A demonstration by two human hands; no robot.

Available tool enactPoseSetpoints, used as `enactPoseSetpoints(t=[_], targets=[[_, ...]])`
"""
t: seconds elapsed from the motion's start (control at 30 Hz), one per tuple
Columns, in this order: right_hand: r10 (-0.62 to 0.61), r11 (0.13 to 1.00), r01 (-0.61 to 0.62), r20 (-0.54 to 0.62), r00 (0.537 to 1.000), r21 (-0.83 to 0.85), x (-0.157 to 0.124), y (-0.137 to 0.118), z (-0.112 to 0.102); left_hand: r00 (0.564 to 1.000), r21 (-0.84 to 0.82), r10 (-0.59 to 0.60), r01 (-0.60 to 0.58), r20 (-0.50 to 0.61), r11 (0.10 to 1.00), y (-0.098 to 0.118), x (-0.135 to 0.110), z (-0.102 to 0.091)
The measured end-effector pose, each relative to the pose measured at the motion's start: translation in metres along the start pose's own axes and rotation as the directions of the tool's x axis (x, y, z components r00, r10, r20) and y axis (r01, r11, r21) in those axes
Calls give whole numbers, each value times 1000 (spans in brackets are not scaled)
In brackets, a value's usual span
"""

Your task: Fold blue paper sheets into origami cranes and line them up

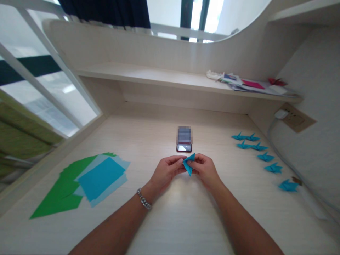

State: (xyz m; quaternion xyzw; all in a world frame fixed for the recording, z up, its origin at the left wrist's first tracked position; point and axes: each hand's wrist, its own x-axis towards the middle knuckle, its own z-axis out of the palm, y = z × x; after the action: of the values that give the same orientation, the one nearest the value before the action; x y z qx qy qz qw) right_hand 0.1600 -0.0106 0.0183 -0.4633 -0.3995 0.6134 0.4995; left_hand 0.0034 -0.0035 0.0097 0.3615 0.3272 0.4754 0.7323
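Between my two hands, above the middle of the desk, is a partly folded piece of blue origami paper [189, 165] with pointed ends. My left hand [170, 169], with a chain bracelet on its wrist, pinches the paper's left side. My right hand [205, 168] grips its right side, the thumb lying on the front face. Some fingertips are hidden behind the paper. Just beyond my hands a phone [184, 147] lies on the desk, its upper part blurred out. Several folded blue paper cranes [265, 157] stand in a line along the right side.
Blue paper sheets [102, 179] overlap green sheets [60, 194] on the left of the desk [170, 226]. A white cable [281, 159] runs from a wall socket [299, 117] down the right edge. Papers [247, 85] lie on the shelf [159, 76] above.
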Motion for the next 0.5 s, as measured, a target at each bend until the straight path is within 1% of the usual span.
enactPoseSetpoints(t=[0.17, 0.27, 0.37, 0.5], targets=[[-53, 994, 52, -8, 999, -97, 2, 4, -1, 997, 88, 36, -42, 66, 995, -1, -1, -1], [-105, 982, 102, -5, 995, -160, 4, 7, -2, 995, 171, 60, -72, 75, 983, 0, -1, -1], [-119, 978, 118, 1, 993, -174, 5, 9, -3, 997, 217, 69, -77, 44, 973, 0, 0, -1], [-79, 989, 84, 46, 996, -123, 3, 7, -4, 997, 190, 77, -70, -30, 979, 0, 2, -3]])
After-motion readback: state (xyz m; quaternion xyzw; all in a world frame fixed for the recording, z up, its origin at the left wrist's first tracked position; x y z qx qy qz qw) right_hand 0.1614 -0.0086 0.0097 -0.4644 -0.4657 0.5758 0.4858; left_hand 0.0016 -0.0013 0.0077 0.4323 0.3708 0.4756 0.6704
